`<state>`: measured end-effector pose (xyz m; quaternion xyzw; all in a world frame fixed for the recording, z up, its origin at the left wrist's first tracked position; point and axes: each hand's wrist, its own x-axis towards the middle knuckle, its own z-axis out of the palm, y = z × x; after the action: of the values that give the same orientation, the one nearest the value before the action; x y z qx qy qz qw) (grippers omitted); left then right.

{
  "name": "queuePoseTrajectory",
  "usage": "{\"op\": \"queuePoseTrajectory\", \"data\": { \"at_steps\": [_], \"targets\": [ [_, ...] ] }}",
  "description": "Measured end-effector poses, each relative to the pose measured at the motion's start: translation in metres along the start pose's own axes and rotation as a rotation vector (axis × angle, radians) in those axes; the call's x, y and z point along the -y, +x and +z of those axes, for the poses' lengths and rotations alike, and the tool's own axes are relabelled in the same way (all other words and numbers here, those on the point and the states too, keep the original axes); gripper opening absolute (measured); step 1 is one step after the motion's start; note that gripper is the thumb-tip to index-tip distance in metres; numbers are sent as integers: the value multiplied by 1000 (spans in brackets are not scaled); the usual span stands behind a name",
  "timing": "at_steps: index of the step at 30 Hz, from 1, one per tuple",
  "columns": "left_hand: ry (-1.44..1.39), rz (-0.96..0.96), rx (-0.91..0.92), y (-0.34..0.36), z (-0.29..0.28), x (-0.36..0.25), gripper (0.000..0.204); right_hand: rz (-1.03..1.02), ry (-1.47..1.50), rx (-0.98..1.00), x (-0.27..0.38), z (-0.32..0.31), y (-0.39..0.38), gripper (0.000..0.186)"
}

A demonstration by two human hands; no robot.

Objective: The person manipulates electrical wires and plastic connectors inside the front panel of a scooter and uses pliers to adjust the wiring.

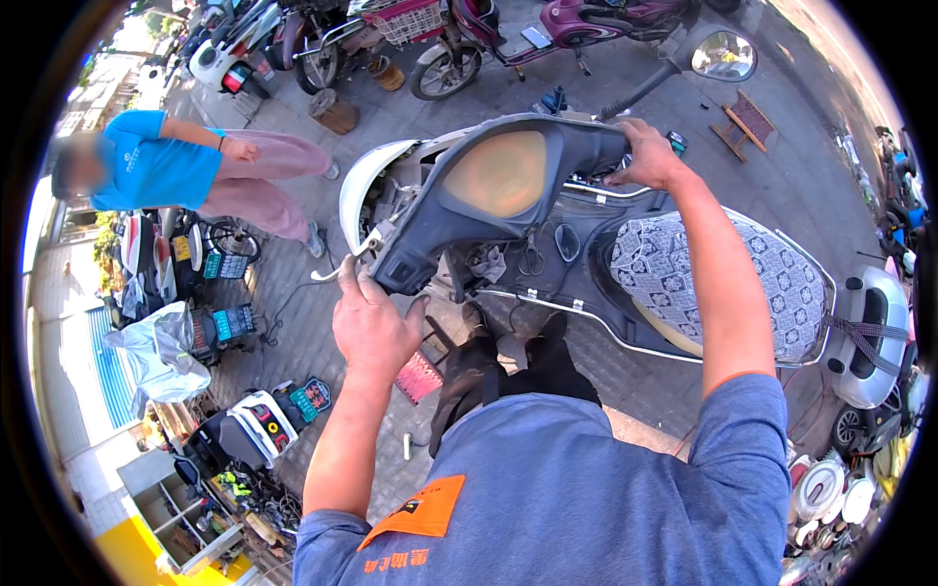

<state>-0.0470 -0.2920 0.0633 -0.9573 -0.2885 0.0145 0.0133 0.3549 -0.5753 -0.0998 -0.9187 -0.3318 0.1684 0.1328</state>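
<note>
A dark grey scooter front panel [412, 249] with a tan, rounded inset [493, 176] lies across the scooter's front, beside a white body panel [354, 186]. My left hand [376, 322] grips the panel's lower left end near a white bracket-like piece [327, 273]. My right hand [645, 156] grips its upper right end, below a handlebar stalk [650, 83] with a mirror [723, 57]. Exposed parts show beneath the panel. A loose oval mirror [567, 241] and what looks like scissors [532, 257] lie on the scooter's deck, next to the patterned seat cover [743, 273].
A person in blue [147, 161] stands at left. Parked scooters [518, 34] surround me. A wooden stool [743, 125] is at upper right, a log [332, 109] behind the scooter, a pink woven seat [418, 376] by my legs, a silver case [865, 332] behind the seat.
</note>
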Motion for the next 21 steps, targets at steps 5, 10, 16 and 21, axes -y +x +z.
{"op": "queuePoseTrajectory", "data": {
  "at_steps": [5,10,16,21],
  "targets": [
    [10,-11,15,0,-2,-1,89,27,2,54,-2,1,2,121],
    [8,1,-12,-1,4,3,88,37,30,62,-2,0,3,113],
    [1,-7,0,0,6,6,89,41,7,14,-6,7,4,118],
    [-26,5,10,1,-6,-1,89,54,75,109,-4,-3,7,114]
  ]
}}
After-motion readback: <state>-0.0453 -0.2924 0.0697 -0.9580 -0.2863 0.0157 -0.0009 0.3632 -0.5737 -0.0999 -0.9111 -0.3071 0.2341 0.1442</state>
